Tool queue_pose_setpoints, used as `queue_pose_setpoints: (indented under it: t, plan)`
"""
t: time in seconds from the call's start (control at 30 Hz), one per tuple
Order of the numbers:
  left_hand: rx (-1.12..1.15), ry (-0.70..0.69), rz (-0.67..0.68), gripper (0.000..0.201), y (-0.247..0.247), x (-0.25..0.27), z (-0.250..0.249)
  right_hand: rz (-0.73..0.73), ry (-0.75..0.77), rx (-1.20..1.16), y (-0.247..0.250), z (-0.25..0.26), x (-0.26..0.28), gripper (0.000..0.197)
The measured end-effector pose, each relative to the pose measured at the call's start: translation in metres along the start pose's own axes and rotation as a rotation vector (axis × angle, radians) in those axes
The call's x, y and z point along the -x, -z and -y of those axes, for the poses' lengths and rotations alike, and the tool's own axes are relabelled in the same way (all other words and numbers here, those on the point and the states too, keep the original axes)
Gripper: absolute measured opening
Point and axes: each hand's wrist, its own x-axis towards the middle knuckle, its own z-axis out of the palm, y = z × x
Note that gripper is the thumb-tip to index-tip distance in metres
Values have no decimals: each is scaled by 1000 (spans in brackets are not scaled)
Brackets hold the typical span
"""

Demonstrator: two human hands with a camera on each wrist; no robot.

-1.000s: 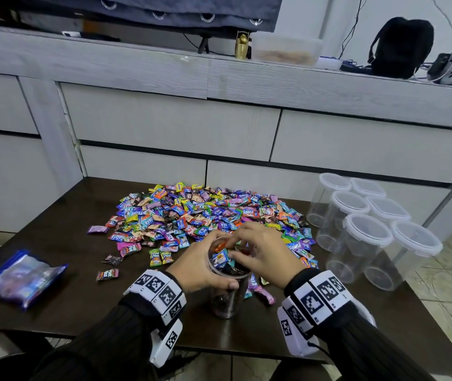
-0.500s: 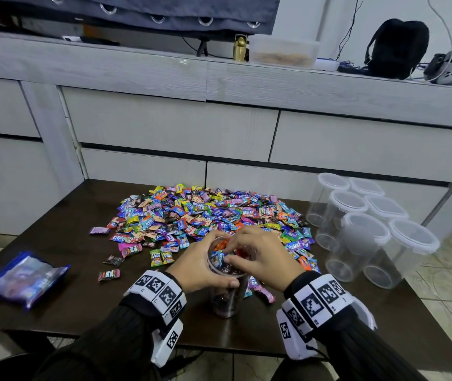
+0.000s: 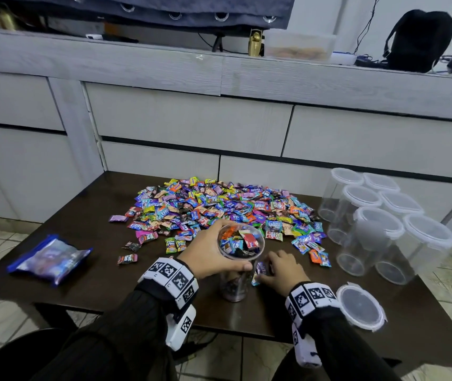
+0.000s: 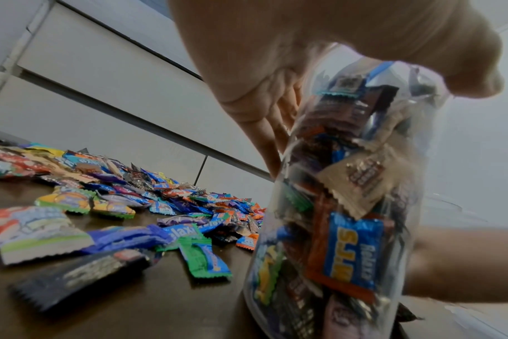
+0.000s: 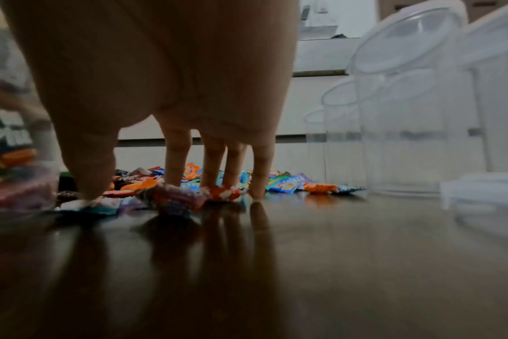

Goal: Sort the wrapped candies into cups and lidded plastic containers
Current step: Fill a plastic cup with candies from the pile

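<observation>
A tall clear cup (image 3: pixel 240 261), packed with wrapped candies up to its rim, stands on the dark table near the front edge. My left hand (image 3: pixel 213 251) grips it just below the rim; in the left wrist view the thumb and fingers wrap the cup (image 4: pixel 342 206). My right hand (image 3: pixel 271 268) is down on the table just right of the cup. Its straight fingertips (image 5: pixel 176 169) and thumb press on a few loose candies (image 5: pixel 171 198). The big candy pile (image 3: pixel 219 207) lies behind the cup.
Several empty clear containers with lids (image 3: pixel 378 235) stand at the table's right side. A loose lid (image 3: pixel 360 306) lies at the front right beside my right wrist. A blue bag (image 3: pixel 50 255) lies at the left. Grey cabinet drawers rise behind the table.
My right hand has left the cup's mouth and dropped to the table on the cup's right, onto loose candies. The left hand keeps its hold on the cup.
</observation>
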Motion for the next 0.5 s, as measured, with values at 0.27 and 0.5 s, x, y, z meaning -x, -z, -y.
queue_pose_setpoints:
  t: [0.27,0.5]
  plan:
    - [22,52,-222,87,42,17,6,59,-17,148,-7,9,-1,60]
    - [-30,145,-623,90,134,21,25,36,-97,136,-9,29,-3,53]
